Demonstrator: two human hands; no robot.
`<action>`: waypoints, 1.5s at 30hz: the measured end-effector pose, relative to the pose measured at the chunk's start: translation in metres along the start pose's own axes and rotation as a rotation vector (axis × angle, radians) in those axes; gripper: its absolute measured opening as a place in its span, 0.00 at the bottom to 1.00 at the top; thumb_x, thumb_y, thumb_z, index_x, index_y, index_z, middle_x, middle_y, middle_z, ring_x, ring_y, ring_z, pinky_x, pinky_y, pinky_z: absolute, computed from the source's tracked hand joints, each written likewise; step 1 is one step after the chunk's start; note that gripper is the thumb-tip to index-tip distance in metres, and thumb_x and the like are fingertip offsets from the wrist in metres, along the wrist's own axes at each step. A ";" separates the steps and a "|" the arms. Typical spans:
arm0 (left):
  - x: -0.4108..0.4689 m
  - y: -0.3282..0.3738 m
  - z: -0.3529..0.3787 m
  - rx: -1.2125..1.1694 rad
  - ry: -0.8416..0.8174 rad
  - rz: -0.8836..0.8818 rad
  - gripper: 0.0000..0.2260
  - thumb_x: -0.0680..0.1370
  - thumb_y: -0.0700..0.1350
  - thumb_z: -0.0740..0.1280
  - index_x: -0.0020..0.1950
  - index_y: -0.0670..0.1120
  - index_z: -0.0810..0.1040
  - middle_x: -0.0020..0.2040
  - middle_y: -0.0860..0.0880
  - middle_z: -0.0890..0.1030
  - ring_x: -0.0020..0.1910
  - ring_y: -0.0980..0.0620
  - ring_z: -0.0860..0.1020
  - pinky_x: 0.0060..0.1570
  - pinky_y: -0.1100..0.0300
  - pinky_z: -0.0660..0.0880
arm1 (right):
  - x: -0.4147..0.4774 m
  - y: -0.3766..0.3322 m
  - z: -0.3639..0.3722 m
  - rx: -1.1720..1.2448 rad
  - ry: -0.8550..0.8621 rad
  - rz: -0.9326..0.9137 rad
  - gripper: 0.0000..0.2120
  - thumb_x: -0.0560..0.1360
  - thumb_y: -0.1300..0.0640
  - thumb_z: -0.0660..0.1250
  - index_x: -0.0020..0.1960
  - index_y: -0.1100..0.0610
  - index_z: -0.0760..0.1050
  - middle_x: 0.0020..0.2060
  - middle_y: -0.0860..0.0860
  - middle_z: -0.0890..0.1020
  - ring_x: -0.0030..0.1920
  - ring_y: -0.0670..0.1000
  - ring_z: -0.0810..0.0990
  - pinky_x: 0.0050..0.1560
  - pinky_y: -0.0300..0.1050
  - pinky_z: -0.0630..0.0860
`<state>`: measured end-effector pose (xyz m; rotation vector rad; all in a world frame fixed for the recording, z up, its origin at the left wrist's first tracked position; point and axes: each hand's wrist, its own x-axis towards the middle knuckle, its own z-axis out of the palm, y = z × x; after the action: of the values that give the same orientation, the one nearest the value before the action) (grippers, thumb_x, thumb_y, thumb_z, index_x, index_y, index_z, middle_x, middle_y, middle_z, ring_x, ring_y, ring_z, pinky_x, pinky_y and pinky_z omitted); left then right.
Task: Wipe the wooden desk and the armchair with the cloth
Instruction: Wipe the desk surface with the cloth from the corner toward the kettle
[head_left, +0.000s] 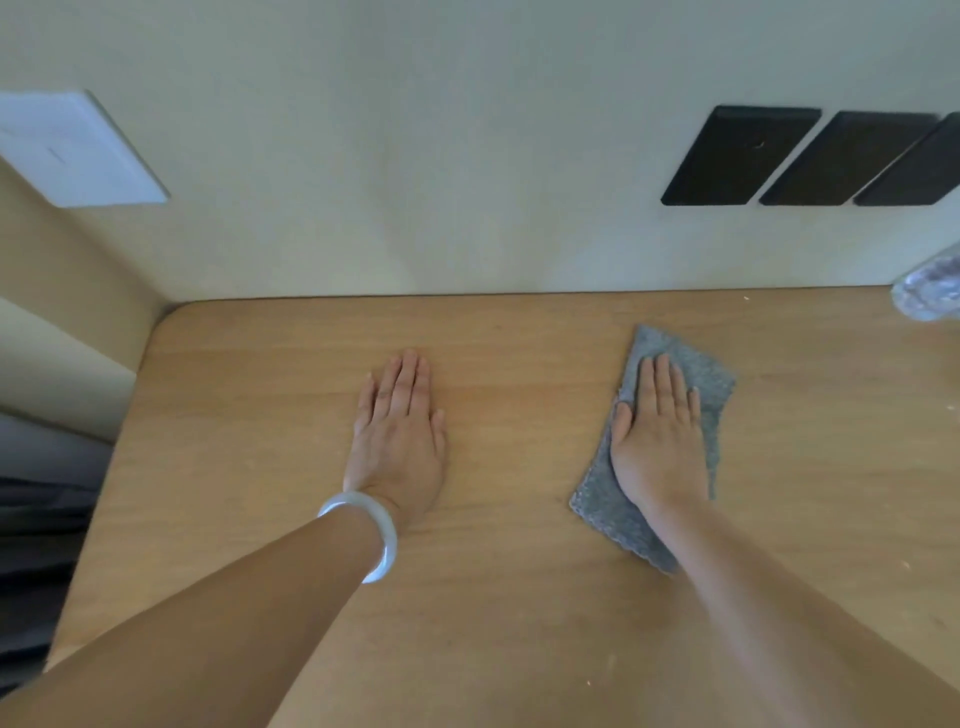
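Note:
The wooden desk (260, 415) fills the lower part of the head view, its back edge against a pale wall. A grey cloth (711, 374) lies flat on the desk right of centre. My right hand (657, 436) presses down on the cloth with straight fingers, palm flat. My left hand (400, 431) rests flat on the bare wood left of the cloth, fingers straight and together, a pale bangle on the wrist. No armchair can be made out.
Three black wall plates (810, 158) sit on the wall at the upper right. A white plate (78, 150) is on the left wall. A clear plastic bottle (930, 291) lies at the desk's far right. Small crumbs dot the right side. Dark floor lies beyond the left edge.

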<state>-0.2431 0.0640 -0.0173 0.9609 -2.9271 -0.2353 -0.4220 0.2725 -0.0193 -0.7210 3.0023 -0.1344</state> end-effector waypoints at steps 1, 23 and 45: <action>0.000 0.000 -0.002 0.000 -0.011 0.007 0.26 0.82 0.51 0.44 0.79 0.43 0.49 0.80 0.48 0.49 0.78 0.51 0.44 0.76 0.50 0.41 | -0.001 -0.002 0.000 0.001 -0.009 -0.004 0.29 0.81 0.47 0.39 0.79 0.58 0.43 0.79 0.53 0.46 0.78 0.50 0.43 0.78 0.51 0.43; -0.091 0.028 -0.005 0.009 -0.090 0.084 0.27 0.82 0.48 0.45 0.79 0.43 0.43 0.80 0.47 0.42 0.78 0.50 0.39 0.76 0.51 0.39 | -0.129 -0.015 0.002 0.013 -0.030 -0.280 0.27 0.83 0.49 0.44 0.79 0.57 0.49 0.79 0.52 0.52 0.78 0.49 0.45 0.77 0.51 0.46; -0.091 0.021 0.004 -0.034 -0.058 0.138 0.27 0.82 0.49 0.47 0.79 0.41 0.48 0.80 0.44 0.48 0.79 0.47 0.44 0.76 0.49 0.41 | -0.206 -0.077 0.010 0.101 0.080 0.277 0.29 0.82 0.49 0.44 0.78 0.62 0.45 0.78 0.58 0.48 0.78 0.55 0.44 0.77 0.56 0.46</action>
<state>-0.1824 0.1349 -0.0177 0.7555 -3.0154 -0.3100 -0.2034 0.2977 -0.0154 -0.2933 3.1042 -0.3063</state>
